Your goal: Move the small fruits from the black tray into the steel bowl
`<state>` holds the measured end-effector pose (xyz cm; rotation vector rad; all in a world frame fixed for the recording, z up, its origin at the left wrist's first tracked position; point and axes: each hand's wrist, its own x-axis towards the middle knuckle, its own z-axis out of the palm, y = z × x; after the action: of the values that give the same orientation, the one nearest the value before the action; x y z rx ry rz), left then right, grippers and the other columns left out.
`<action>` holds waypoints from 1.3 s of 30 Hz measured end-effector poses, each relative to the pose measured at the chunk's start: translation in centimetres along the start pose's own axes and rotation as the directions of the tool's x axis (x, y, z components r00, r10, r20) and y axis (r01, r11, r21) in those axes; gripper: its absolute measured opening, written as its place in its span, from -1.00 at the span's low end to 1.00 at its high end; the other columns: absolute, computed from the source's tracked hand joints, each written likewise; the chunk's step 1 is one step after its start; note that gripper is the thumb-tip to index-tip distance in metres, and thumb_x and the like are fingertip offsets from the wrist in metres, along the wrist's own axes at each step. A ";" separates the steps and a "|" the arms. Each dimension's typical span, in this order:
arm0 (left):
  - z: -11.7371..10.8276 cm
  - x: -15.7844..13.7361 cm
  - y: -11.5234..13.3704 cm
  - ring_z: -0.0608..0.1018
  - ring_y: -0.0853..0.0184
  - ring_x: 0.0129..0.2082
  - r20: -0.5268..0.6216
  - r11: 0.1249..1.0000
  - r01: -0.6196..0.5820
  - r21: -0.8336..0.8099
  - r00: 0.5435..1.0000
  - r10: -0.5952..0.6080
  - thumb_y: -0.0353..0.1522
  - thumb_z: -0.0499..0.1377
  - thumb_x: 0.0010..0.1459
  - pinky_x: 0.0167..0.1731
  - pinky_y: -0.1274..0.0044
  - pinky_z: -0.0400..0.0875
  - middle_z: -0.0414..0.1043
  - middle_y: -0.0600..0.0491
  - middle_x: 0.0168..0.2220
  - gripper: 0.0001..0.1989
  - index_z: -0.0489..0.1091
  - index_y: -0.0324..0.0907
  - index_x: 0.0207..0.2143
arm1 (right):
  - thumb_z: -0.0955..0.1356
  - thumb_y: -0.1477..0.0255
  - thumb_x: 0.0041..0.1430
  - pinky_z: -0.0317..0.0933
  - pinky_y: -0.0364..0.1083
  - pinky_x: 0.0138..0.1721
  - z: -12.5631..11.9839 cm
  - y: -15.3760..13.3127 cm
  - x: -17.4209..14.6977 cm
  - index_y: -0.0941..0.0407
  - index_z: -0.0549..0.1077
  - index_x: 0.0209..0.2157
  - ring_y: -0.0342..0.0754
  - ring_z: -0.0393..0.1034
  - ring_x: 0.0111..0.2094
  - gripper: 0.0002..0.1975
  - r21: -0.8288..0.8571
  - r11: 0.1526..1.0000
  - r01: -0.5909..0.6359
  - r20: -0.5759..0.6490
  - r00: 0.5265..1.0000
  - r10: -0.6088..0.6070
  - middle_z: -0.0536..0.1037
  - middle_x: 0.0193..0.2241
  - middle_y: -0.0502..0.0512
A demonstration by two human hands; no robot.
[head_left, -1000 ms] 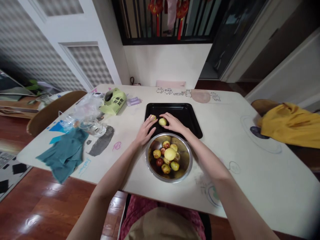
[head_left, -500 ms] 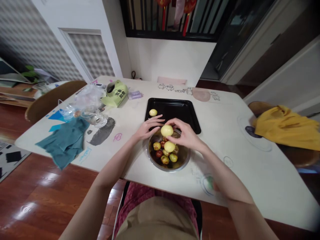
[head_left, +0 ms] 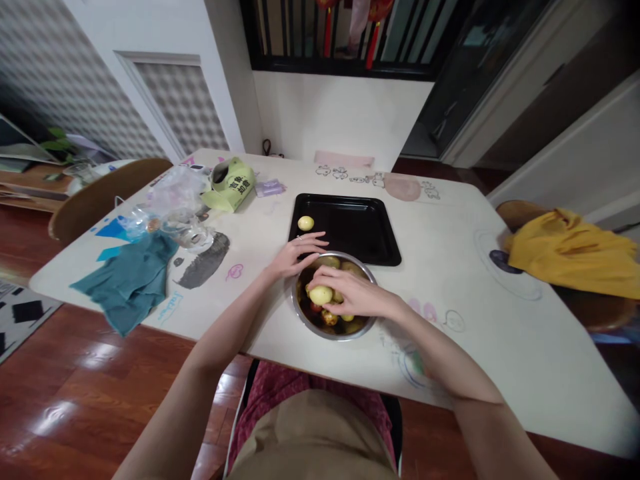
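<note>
A round metal bowl (head_left: 336, 335) stands at the table's near edge, with several jujubes in it, yellow-green and some mottled reddish brown (head_left: 329, 318). My right hand (head_left: 353, 292) reaches down into the bowl, thumb and fingers closed around a pale yellow-green jujube (head_left: 321, 295). It hides part of the fruit below. My left hand (head_left: 299, 257) rests at the bowl's far left rim, fingers stretched out over the edge of a black baking tray (head_left: 350, 227). One pale yellow jujube (head_left: 306, 223) lies on the tray's left side, just beyond those fingers.
To the left lie a teal cloth (head_left: 133, 280), clear plastic packaging (head_left: 185, 230), a green carton (head_left: 231, 185) and a small purple packet (head_left: 271, 188). A yellow garment (head_left: 575, 253) hangs over a chair at the right. Drawings mark the white tabletop (head_left: 450, 233).
My right hand has moved down and left, from holding a pale jujube above the bowl to gripping one inside it. My left hand has stayed at the rim.
</note>
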<state>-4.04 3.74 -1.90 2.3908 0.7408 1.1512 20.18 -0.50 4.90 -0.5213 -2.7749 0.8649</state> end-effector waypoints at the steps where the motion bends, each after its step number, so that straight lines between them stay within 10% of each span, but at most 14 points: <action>1: 0.0 0.0 0.0 0.42 0.03 0.39 0.003 1.000 0.001 -0.001 1.000 -0.001 -0.28 0.07 0.49 0.34 0.01 0.36 0.59 -0.14 0.15 -0.68 0.60 -0.14 0.03 | 0.42 0.50 0.22 0.34 0.07 0.12 0.1 0.0 0.0 0.10 0.48 0.03 0.11 0.49 0.00 -0.67 -0.014 1.000 0.005 0.011 1.000 -0.004 0.50 0.06 0.19; 39: 0.7 -1.0 -2.7 0.40 0.12 0.37 -0.253 0.926 0.304 0.222 0.936 -0.246 -0.23 0.02 0.51 0.41 0.12 0.26 0.40 -0.18 0.31 -0.60 0.41 -0.15 0.25 | 0.51 0.48 0.18 0.22 0.18 0.28 -3.2 1.5 -1.8 0.05 0.48 0.22 0.18 0.39 0.23 -0.45 -0.030 0.998 -0.062 0.002 0.998 0.062 0.51 0.21 0.20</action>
<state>-4.82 5.18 -4.34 2.2775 1.3322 1.2765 23.09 1.61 6.47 -0.6145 -2.7919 0.8395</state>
